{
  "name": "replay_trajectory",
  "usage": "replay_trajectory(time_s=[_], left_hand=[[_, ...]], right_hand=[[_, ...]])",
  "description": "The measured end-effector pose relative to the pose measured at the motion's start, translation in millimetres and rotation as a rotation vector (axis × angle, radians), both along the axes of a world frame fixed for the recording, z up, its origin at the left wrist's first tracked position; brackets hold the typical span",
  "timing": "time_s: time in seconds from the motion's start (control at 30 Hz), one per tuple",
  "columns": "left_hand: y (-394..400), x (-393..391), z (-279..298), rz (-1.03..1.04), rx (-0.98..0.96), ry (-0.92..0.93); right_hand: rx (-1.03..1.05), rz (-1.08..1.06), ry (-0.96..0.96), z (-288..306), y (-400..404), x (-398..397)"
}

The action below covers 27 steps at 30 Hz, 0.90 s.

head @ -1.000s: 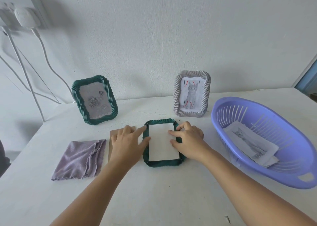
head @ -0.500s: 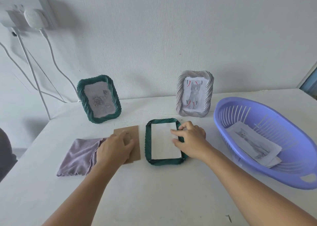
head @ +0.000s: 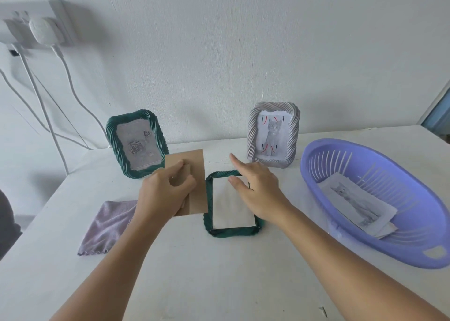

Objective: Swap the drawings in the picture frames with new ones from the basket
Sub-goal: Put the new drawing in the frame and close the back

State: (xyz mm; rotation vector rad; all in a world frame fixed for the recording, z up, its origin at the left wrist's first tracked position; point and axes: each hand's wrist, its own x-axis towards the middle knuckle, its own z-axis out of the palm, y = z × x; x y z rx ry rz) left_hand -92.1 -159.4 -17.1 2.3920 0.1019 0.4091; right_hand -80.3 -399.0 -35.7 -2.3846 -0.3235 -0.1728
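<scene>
A lilac cloth (head: pixel 107 225) lies crumpled on the white table (head: pixel 219 284) at left; up on the wall, a white charger (head: pixel 42 32) sits plugged in, its cables (head: pixel 73 86) trailing down.

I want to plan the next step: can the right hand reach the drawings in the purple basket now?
Probably yes. The right hand holds nothing, the basket lies open on its side, and nothing covers the drawings.

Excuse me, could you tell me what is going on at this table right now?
A person is changing the drawing in a dark green picture frame that lies face down on the white table. The left hand holds the brown cardboard backing board just left of it, lifted. The right hand reaches over the white sheet lying in the frame. Cat drawings wait in the purple plastic basket.
</scene>
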Motion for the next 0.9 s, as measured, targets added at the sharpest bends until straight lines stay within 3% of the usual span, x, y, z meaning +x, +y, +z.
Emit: replay_trajectory(time_s=[0.13,0.23,0.47,0.63,0.9], left_hand=[[-25.8,-0.5,12.7,-0.06,-0.084,-0.041],[-39.9,-0.5,13.2,-0.115,-0.135,-0.033],[-36.1,6.4,0.2,-0.125,-0.206,0.007],[-26.5,2.2,-7.4,-0.337,-0.332,0.189],[-35.0,-2.5,-13.6,-0.354,-0.529,0.167]], right_hand=[[0.343,0.151,0.227,16.1,11.1,-2.9],[0.442,0.17,0.217,17.3,11.6,-3.7],[0.525,0.077,0.121,9.0,-3.4,-6.7],[0.507,0.087,0.142,2.4,-13.1,-7.7],[0.469,0.055,0.238,-9.2,-23.9,-13.5]])
